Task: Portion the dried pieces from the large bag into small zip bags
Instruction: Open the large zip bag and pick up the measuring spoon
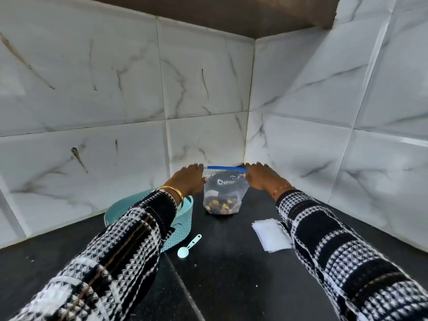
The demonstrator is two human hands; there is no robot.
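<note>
A clear large bag (225, 193) with a blue zip strip stands upright on the black counter in the tiled corner. Yellow and dark dried pieces (221, 207) lie at its bottom. My left hand (188, 179) pinches the left end of the zip strip, and my right hand (261, 178) pinches the right end. A stack of small clear zip bags (271, 234) lies flat on the counter to the right, partly under my right sleeve. A small light-blue scoop (188, 246) lies on the counter in front of the bag.
A light-blue woven basket (180, 224) sits at the left, mostly hidden by my left sleeve. Marble-look tiled walls (115, 89) close in behind and to the right. The black counter (227, 274) stretches toward me.
</note>
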